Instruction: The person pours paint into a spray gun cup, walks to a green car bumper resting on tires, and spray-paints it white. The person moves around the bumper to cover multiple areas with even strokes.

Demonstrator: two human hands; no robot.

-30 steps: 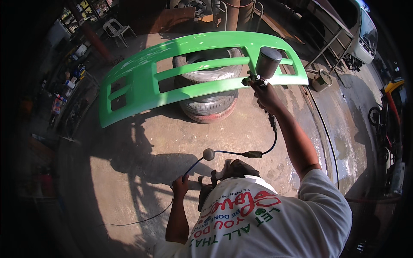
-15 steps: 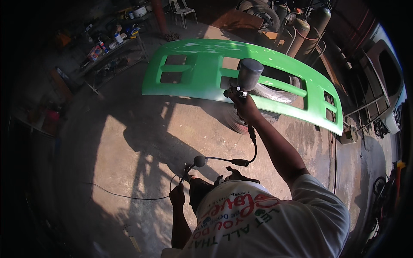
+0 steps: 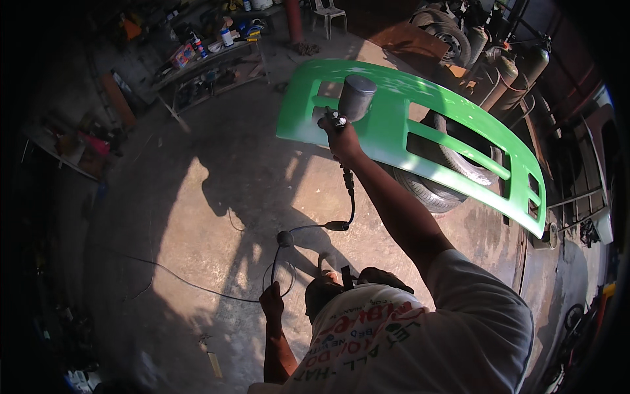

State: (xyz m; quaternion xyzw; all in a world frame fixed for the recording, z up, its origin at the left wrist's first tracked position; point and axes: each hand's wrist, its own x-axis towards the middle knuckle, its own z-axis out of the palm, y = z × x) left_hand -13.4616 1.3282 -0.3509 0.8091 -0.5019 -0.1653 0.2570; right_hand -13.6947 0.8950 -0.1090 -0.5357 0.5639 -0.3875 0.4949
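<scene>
Gun (image 3: 336, 121) has moved left along bumper (image 3: 387, 125) since earlier frame, now over its left end. Far left: bench (image 3: 197, 68) with bottles (image 3: 227, 37). Near, left of centre: your left hand (image 3: 272, 302) closed around hose (image 3: 352, 203), dark ball (image 3: 284, 239) on hose just beyond. Farther right: your right hand (image 3: 343, 141) clamped on gun's handle, cup (image 3: 357, 97) on top. Bumper stretches rightward, resting on tyres (image 3: 426, 189). Far right: cylinders (image 3: 504, 72) standing.

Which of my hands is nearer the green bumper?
Right. Your right hand holds the spray gun near the left end of the green bumper; your left hand is farther back, by your body, holding the hose.
</scene>
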